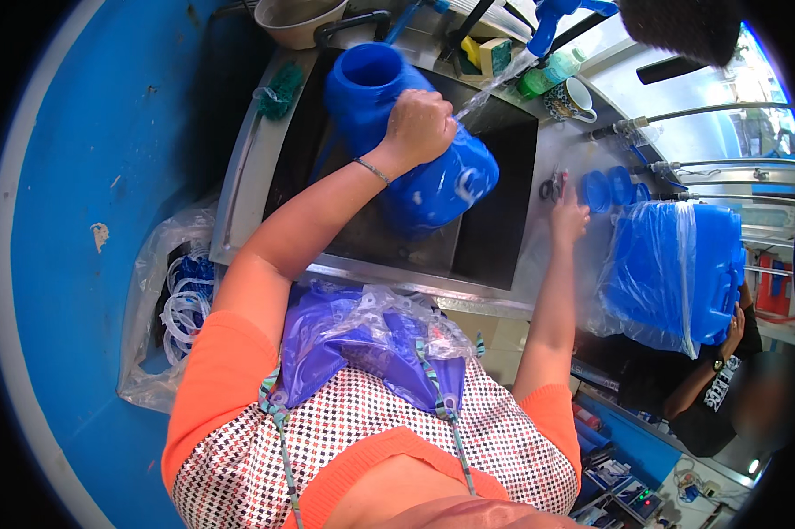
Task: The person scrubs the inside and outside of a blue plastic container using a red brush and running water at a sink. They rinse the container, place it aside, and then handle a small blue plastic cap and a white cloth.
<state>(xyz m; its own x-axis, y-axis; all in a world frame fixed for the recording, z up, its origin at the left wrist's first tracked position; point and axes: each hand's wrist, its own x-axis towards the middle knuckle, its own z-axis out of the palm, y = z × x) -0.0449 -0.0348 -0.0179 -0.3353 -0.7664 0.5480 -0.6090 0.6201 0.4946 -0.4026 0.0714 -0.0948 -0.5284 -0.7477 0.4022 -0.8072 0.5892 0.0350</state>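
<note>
My left hand [420, 128] is closed around the top handle of a blue plastic jug [446, 189], tilted over the steel sink [494, 238]. The jug's wide round mouth points to the far left, and white foam clings to its wet side. A stream of water [494, 93] from the blue tap [549, 25] falls onto the jug. My right hand [569, 220] reaches over the counter right of the sink, forefinger stretched out beside a small dark looped object [551, 187], perhaps scissors. Whether it touches that object, I cannot tell. Blue round caps [596, 191] lie near this hand.
Right of my hand stands a blue container [662, 264] in clear plastic; another person's hand [732, 331] rests against it. Behind the sink are sponges [494, 55], a green bottle [547, 75] and a patterned mug [569, 100]. A green scrubber [280, 91] lies on the left rim.
</note>
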